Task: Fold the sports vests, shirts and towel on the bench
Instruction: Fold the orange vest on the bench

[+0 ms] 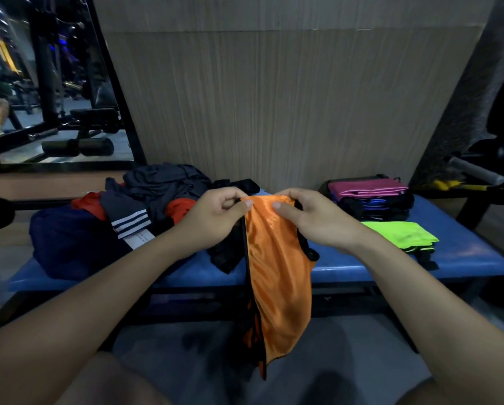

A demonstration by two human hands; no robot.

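Note:
An orange sports vest (280, 276) with black trim hangs in front of the blue bench (461, 255), folded lengthwise. My left hand (215, 217) pinches its top edge at the left and my right hand (315, 220) pinches the top at the right, thumbs on the fabric. The vest's lower end drops below the bench's front edge. A heap of unfolded dark, navy and red clothes (145, 206) lies on the bench's left half. A folded neon green vest (402, 233) lies on the right, in front of a folded stack (370, 197) topped by a pink piece.
A wood-panelled wall rises behind the bench. A mirror (49, 83) at the left reflects gym machines. Black gym equipment with a grey handle (478, 171) stands at the far right. Grey floor lies below the bench.

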